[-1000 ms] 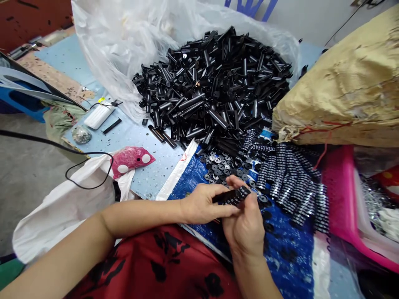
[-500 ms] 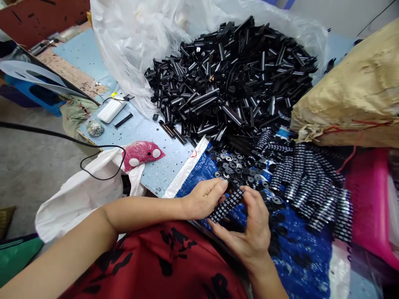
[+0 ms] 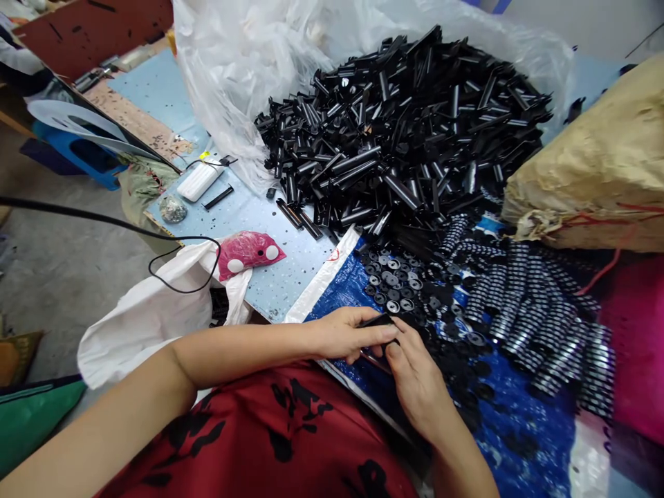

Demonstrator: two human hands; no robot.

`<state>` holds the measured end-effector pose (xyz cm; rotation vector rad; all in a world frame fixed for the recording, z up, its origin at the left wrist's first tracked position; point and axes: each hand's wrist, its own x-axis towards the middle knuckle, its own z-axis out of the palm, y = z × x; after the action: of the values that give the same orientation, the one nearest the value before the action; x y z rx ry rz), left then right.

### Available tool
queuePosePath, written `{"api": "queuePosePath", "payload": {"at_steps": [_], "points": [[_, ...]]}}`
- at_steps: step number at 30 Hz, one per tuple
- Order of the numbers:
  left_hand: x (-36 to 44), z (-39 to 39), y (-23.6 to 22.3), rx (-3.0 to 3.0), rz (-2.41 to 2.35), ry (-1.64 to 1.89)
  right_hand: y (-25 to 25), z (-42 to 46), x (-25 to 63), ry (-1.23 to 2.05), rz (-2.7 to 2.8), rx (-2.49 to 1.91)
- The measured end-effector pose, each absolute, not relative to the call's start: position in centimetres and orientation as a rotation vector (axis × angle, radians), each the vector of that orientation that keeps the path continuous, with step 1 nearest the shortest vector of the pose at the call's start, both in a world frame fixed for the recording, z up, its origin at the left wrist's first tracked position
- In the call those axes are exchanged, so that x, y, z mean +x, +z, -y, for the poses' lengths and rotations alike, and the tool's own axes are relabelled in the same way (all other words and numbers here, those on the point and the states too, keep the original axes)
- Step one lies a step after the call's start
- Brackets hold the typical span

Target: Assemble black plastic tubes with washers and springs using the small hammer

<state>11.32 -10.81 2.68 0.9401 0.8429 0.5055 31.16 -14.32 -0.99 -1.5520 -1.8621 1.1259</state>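
My left hand [image 3: 345,333] and my right hand [image 3: 415,377] meet over the blue woven sheet [image 3: 519,436], fingertips pinched together on a small black plastic part [image 3: 378,321], mostly hidden by the fingers. Just beyond the hands lies a scatter of black round washers [image 3: 394,277]. To the right lie rows of black tubes loaded with silver-edged washers [image 3: 523,304]. Behind them a big heap of bare black plastic tubes [image 3: 404,131] spills from a clear plastic bag [image 3: 243,62].
A tan sack [image 3: 596,166] sits at the right above a pink tray [image 3: 635,332]. On the light blue table [image 3: 259,214] lie a white power bank [image 3: 200,178], a pink pouch [image 3: 247,250] and a white bag [image 3: 150,311]. A black cable [image 3: 104,221] loops at left.
The loaded tube I held between both hands is gone from view; my hands have closed together on a small black part. The camera has shifted left and down.
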Motion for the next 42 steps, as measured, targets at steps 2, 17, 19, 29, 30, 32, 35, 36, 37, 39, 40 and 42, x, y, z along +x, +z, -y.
{"api": "queuePosePath", "payload": {"at_steps": [2,17,19,29,30,32,35,36,37,39,40,42], "points": [[11.4,10.7,2.8,0.982,-0.871,0.494,-1.5,14.4,31.3,1.157,1.872,-1.528],[10.6,12.1,3.7,1.098,-0.937,0.667,-0.7,15.8,30.3,0.585,1.91,-1.333],[11.4,11.8,3.5,0.904,-1.025,0.761,0.1,15.8,29.7,0.259,1.964,-1.268],[12.3,11.3,3.9,0.465,-0.89,0.805,0.8,14.6,29.1,-0.039,2.162,-1.144],[12.1,11.3,3.8,0.435,-0.869,0.773,0.7,14.6,29.2,-0.031,2.178,-1.143],[11.8,11.2,3.5,0.379,-0.842,0.705,0.5,14.7,29.2,0.01,2.193,-1.145],[11.3,11.1,2.8,0.35,-0.828,0.65,0.1,14.9,29.1,0.152,2.168,-1.171],[11.0,11.0,2.5,0.386,-0.828,0.656,-0.1,15.0,29.2,0.207,2.145,-1.195],[10.6,10.8,2.3,0.462,-0.839,0.685,-0.4,15.2,29.3,0.24,2.124,-1.226],[9.3,10.1,1.9,0.745,-0.907,0.779,-1.1,15.8,29.9,0.191,2.138,-1.3],[8.4,9.7,1.7,0.944,-0.968,0.815,-1.5,16.2,30.3,0.124,2.179,-1.32],[6.4,8.6,1.6,1.363,-1.122,0.804,-1.9,16.9,31.2,0.01,2.285,-1.325]]}}
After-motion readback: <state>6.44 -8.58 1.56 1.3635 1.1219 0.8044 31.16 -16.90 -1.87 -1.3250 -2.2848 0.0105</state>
